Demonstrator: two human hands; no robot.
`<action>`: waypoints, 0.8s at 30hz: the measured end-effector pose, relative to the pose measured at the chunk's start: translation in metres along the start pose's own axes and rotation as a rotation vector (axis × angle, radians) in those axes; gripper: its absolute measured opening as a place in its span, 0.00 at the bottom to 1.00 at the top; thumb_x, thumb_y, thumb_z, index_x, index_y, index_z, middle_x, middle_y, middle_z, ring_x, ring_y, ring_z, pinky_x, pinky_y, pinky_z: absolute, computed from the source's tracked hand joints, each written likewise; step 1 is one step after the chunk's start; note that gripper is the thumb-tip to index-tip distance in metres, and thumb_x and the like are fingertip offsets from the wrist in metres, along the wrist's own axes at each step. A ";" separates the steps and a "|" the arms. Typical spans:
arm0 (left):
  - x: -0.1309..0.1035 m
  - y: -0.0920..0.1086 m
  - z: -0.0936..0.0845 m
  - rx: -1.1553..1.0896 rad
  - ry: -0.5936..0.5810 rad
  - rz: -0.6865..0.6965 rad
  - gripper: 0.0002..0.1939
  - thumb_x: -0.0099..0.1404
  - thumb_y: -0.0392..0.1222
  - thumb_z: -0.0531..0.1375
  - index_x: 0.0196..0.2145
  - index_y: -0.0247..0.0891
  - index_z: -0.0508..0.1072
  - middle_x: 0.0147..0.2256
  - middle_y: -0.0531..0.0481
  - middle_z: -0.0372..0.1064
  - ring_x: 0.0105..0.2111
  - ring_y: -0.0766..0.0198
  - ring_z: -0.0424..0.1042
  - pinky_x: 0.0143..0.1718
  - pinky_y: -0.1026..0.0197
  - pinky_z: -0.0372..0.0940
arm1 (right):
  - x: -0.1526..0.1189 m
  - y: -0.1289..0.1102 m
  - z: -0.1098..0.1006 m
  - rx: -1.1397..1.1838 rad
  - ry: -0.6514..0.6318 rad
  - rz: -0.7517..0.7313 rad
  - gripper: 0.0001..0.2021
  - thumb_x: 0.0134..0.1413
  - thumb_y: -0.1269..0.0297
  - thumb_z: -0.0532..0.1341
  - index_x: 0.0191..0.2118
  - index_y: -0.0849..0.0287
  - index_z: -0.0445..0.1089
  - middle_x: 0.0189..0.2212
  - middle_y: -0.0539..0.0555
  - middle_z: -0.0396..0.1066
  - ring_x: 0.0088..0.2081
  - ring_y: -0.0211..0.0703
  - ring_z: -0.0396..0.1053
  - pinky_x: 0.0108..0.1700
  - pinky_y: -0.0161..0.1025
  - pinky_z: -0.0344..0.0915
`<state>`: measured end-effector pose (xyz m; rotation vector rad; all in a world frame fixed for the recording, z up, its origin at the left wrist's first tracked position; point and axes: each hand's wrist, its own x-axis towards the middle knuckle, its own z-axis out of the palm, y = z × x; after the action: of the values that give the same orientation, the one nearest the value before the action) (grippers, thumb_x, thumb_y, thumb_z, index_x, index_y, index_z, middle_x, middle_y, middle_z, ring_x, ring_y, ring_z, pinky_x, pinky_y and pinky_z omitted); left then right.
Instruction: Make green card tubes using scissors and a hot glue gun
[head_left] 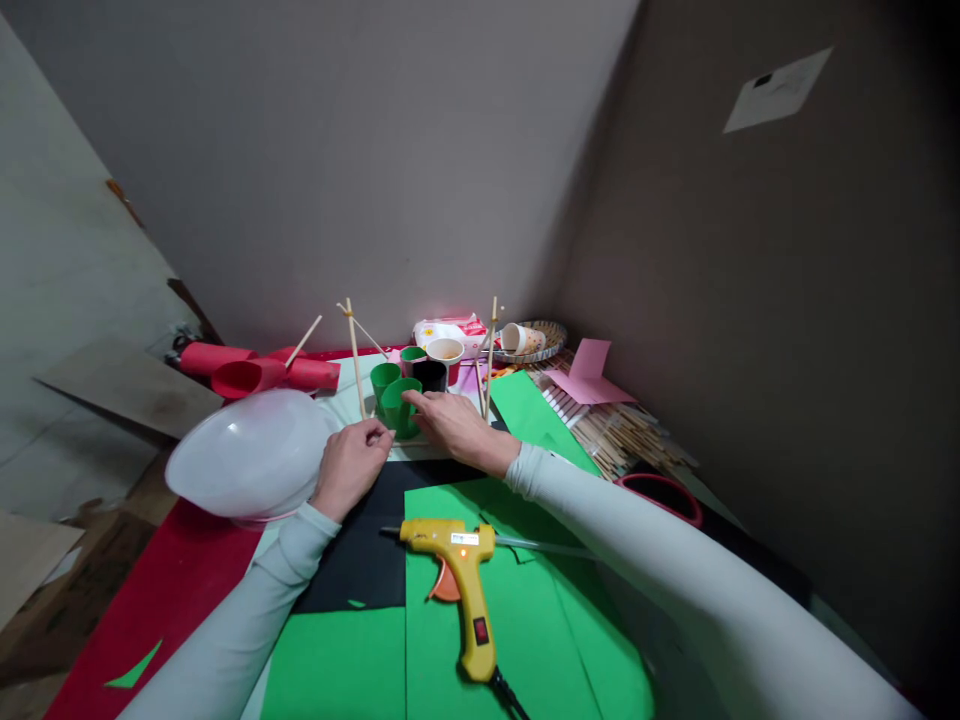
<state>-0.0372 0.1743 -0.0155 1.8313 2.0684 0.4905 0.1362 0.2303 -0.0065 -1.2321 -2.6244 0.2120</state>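
Observation:
My left hand (356,462) is closed in a pinch at the near left side of a green cup (401,405); what its fingertips hold, if anything, is too small to tell. My right hand (454,425) reaches over from the right, its fingers at that same cup's right side and rim. Beside this cup stand another green cup (384,378) and a black cup (431,376), with a further green one behind. Wooden stick frames (355,355) rise at both sides of the cups. A yellow glue gun (466,590), its light lit, lies nearer me.
A white bowl (251,455) sits at the left, before red paper tubes (247,376). Green sheets (337,660) and a black sheet (360,550) cover the near table. Wooden sticks (615,435), folded pink paper (589,375) and a basket (555,338) are at the right.

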 end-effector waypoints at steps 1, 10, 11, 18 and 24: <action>0.000 0.000 0.000 0.002 -0.002 0.003 0.18 0.72 0.48 0.63 0.55 0.37 0.74 0.54 0.42 0.73 0.49 0.52 0.76 0.49 0.45 0.74 | -0.001 0.000 0.000 -0.011 -0.004 0.000 0.19 0.69 0.57 0.64 0.59 0.59 0.69 0.54 0.58 0.73 0.49 0.49 0.75 0.49 0.51 0.76; -0.003 0.000 -0.007 0.006 0.049 0.014 0.18 0.72 0.48 0.63 0.54 0.37 0.74 0.53 0.42 0.74 0.48 0.53 0.76 0.48 0.46 0.75 | -0.008 0.022 -0.027 -0.144 0.079 0.054 0.18 0.69 0.57 0.63 0.59 0.59 0.70 0.53 0.58 0.73 0.48 0.48 0.76 0.49 0.50 0.76; -0.003 0.000 -0.009 0.008 0.065 0.014 0.18 0.72 0.48 0.63 0.54 0.37 0.74 0.53 0.43 0.74 0.48 0.53 0.76 0.48 0.46 0.75 | -0.005 0.027 -0.033 -0.162 0.089 0.052 0.18 0.69 0.57 0.63 0.59 0.59 0.70 0.54 0.58 0.73 0.49 0.48 0.75 0.50 0.51 0.76; 0.014 0.015 -0.031 0.072 0.162 0.024 0.18 0.72 0.48 0.63 0.55 0.37 0.74 0.53 0.42 0.74 0.48 0.53 0.76 0.48 0.45 0.74 | 0.051 0.048 -0.058 -0.264 0.051 -0.054 0.19 0.68 0.57 0.64 0.59 0.59 0.70 0.56 0.59 0.72 0.52 0.51 0.74 0.52 0.53 0.74; 0.056 0.034 -0.030 0.219 0.110 0.040 0.20 0.72 0.48 0.63 0.57 0.38 0.72 0.56 0.41 0.72 0.50 0.52 0.75 0.50 0.44 0.74 | 0.072 0.040 -0.047 -0.320 -0.077 -0.104 0.19 0.68 0.57 0.64 0.59 0.59 0.70 0.56 0.59 0.72 0.52 0.51 0.74 0.52 0.53 0.75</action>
<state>-0.0273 0.2324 0.0254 2.0123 2.2400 0.3969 0.1339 0.3125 0.0408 -1.1940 -2.8611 -0.1901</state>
